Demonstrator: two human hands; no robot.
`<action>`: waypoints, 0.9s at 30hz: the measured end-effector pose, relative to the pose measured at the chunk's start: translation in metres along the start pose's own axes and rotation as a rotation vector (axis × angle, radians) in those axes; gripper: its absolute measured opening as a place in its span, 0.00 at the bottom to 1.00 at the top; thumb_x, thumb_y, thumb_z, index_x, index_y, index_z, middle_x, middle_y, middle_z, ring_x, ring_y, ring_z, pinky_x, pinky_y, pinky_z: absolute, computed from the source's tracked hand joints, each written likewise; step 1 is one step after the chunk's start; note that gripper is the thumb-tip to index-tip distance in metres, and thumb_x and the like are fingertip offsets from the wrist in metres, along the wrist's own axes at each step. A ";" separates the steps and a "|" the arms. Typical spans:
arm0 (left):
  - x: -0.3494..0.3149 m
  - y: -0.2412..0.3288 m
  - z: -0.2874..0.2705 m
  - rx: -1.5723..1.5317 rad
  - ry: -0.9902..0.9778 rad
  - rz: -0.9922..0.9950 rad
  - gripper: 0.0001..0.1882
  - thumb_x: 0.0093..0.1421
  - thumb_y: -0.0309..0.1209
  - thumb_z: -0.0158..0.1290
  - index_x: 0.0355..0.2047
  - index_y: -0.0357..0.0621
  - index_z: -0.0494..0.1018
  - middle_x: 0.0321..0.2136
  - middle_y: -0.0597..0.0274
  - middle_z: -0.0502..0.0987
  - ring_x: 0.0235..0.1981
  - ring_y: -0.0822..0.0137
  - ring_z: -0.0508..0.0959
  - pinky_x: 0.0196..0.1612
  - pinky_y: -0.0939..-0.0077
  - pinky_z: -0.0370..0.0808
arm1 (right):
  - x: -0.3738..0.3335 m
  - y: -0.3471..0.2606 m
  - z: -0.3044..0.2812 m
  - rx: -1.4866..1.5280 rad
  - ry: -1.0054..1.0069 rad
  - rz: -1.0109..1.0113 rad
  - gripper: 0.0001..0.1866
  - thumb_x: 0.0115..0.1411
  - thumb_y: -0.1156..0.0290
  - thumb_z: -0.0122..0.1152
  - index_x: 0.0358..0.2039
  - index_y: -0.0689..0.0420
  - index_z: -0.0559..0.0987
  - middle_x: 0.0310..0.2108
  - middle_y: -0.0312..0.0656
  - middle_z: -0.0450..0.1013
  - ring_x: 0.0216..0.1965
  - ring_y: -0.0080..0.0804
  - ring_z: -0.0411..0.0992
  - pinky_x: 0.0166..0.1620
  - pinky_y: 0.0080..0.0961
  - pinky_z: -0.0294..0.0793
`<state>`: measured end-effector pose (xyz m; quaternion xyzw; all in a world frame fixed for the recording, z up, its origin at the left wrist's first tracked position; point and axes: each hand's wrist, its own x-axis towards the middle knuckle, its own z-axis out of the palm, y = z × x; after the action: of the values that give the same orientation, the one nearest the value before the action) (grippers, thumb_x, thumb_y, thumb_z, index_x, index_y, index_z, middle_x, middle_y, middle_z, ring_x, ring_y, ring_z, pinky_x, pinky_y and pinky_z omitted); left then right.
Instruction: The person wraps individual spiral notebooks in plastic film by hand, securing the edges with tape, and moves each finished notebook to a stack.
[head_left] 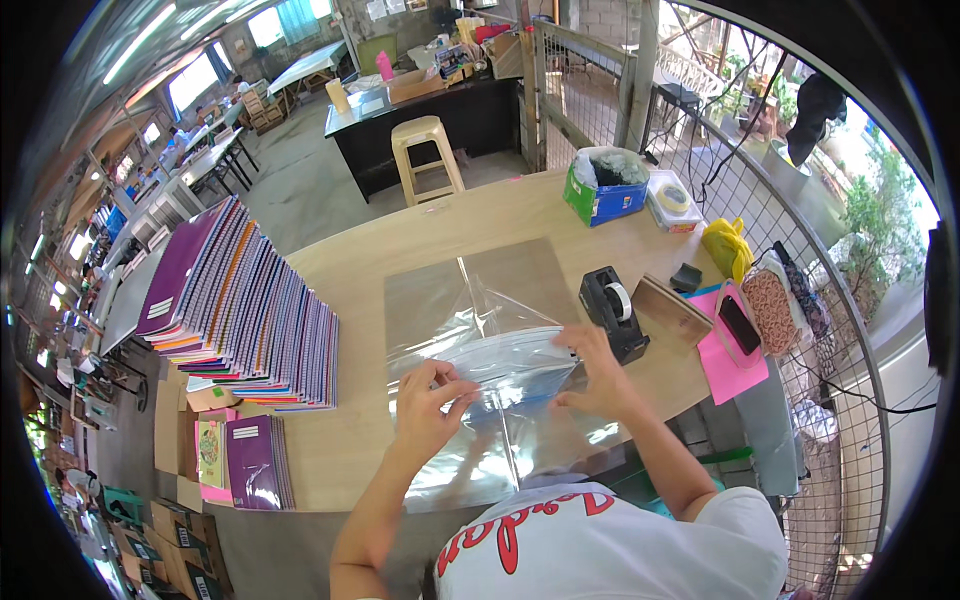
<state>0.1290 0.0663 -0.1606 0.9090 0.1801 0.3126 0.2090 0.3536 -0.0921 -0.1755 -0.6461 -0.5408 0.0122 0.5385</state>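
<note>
A flat, plastic-wrapped bundle (530,352) with pale layered edges lies in front of me; glare hides what is inside. Clear plastic film (465,465) spreads under and around it on the table. At the bundle's near left side, my left hand (428,405) is closed, thumb and fingertips pinching the film. My right hand (600,375) curves around the right end of the bundle, fingers at its far corner and thumb on the near side. A black tape dispenser (614,312) stands just beyond my right hand.
Tall stacks of spiral notebooks (250,310) rise at the left, with purple notebooks (258,460) nearer me. A green-blue box (606,188), tape rolls (673,198), a yellow bag (728,248), a brown box (672,310) and a phone (740,325) line the right side. Beyond the table is a stool (425,155).
</note>
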 end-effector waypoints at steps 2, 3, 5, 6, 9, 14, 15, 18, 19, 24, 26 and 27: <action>0.003 0.003 -0.002 -0.005 -0.005 0.001 0.11 0.43 0.25 0.68 0.29 0.48 0.81 0.32 0.67 0.76 0.33 0.65 0.76 0.41 0.67 0.70 | -0.012 0.019 0.005 -0.069 -0.061 -0.052 0.23 0.40 0.73 0.77 0.40 0.54 0.82 0.42 0.40 0.75 0.47 0.40 0.70 0.48 0.37 0.70; 0.003 0.003 -0.001 -0.004 -0.012 -0.002 0.11 0.44 0.25 0.68 0.30 0.47 0.81 0.31 0.66 0.76 0.33 0.64 0.77 0.40 0.68 0.71 | -0.014 0.025 0.006 -0.064 -0.115 -0.109 0.28 0.39 0.72 0.78 0.44 0.53 0.81 0.44 0.40 0.74 0.48 0.40 0.69 0.49 0.38 0.70; 0.005 0.002 -0.001 -0.032 -0.013 0.005 0.10 0.45 0.25 0.67 0.30 0.46 0.81 0.31 0.65 0.76 0.32 0.63 0.77 0.38 0.68 0.72 | -0.012 0.024 0.006 0.085 -0.160 0.098 0.26 0.39 0.72 0.77 0.43 0.53 0.81 0.42 0.39 0.74 0.47 0.40 0.69 0.48 0.38 0.69; 0.007 0.001 -0.002 -0.055 -0.014 0.016 0.09 0.46 0.25 0.67 0.30 0.45 0.81 0.30 0.63 0.77 0.31 0.62 0.78 0.36 0.69 0.73 | -0.005 0.013 0.006 0.164 -0.184 0.199 0.26 0.39 0.72 0.77 0.43 0.53 0.82 0.41 0.38 0.74 0.46 0.40 0.69 0.48 0.38 0.69; 0.006 0.000 -0.005 -0.106 -0.066 -0.072 0.09 0.48 0.25 0.66 0.31 0.43 0.81 0.29 0.61 0.79 0.30 0.60 0.79 0.32 0.68 0.75 | 0.013 -0.018 0.009 0.091 -0.073 0.052 0.16 0.41 0.72 0.75 0.34 0.53 0.83 0.35 0.36 0.74 0.41 0.36 0.70 0.45 0.38 0.68; 0.011 0.011 -0.007 -0.090 -0.016 -0.170 0.06 0.50 0.25 0.65 0.30 0.42 0.81 0.29 0.58 0.82 0.29 0.62 0.81 0.33 0.72 0.76 | 0.014 -0.010 0.022 -0.082 -0.270 0.035 0.16 0.42 0.71 0.75 0.34 0.54 0.83 0.35 0.39 0.75 0.42 0.36 0.71 0.50 0.38 0.68; 0.013 0.015 -0.009 -0.053 0.027 -0.183 0.06 0.51 0.25 0.64 0.30 0.41 0.81 0.29 0.58 0.82 0.29 0.64 0.82 0.34 0.73 0.77 | 0.017 -0.008 0.020 -0.033 -0.365 0.146 0.17 0.43 0.71 0.75 0.35 0.55 0.83 0.35 0.39 0.75 0.44 0.36 0.71 0.52 0.38 0.67; 0.003 -0.003 -0.008 -0.125 -0.066 -0.298 0.05 0.52 0.25 0.64 0.31 0.40 0.81 0.28 0.57 0.83 0.28 0.67 0.82 0.34 0.75 0.77 | 0.029 -0.013 0.019 0.230 -0.346 0.510 0.13 0.46 0.73 0.73 0.34 0.57 0.83 0.31 0.41 0.76 0.41 0.36 0.74 0.49 0.32 0.71; 0.001 -0.006 -0.007 -0.125 -0.067 -0.300 0.05 0.52 0.25 0.64 0.31 0.40 0.81 0.28 0.57 0.83 0.28 0.67 0.82 0.34 0.75 0.77 | 0.031 -0.016 0.017 0.230 -0.347 0.511 0.13 0.46 0.73 0.73 0.34 0.57 0.83 0.31 0.41 0.76 0.41 0.36 0.74 0.49 0.32 0.71; 0.007 -0.010 -0.010 -0.152 -0.102 -0.324 0.05 0.53 0.25 0.64 0.31 0.40 0.82 0.27 0.58 0.83 0.28 0.69 0.82 0.34 0.76 0.77 | 0.029 -0.004 0.000 0.168 -0.243 0.288 0.08 0.52 0.77 0.69 0.33 0.63 0.82 0.28 0.43 0.80 0.29 0.28 0.77 0.35 0.23 0.75; 0.009 -0.009 -0.010 -0.157 -0.096 -0.331 0.05 0.52 0.26 0.64 0.30 0.40 0.81 0.26 0.59 0.83 0.27 0.69 0.82 0.34 0.76 0.77 | 0.031 0.001 0.006 0.219 -0.232 0.364 0.07 0.52 0.77 0.69 0.32 0.64 0.82 0.28 0.43 0.80 0.29 0.27 0.77 0.36 0.23 0.75; 0.010 -0.009 -0.009 -0.157 -0.091 -0.341 0.06 0.52 0.26 0.64 0.30 0.40 0.80 0.24 0.59 0.82 0.27 0.69 0.82 0.34 0.76 0.77 | 0.032 0.002 0.008 0.276 -0.221 0.439 0.06 0.53 0.77 0.68 0.31 0.64 0.82 0.29 0.44 0.80 0.30 0.26 0.77 0.36 0.22 0.75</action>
<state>0.1288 0.0812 -0.1531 0.8594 0.2967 0.2444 0.3371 0.3639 -0.0635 -0.1618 -0.6633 -0.4364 0.2725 0.5434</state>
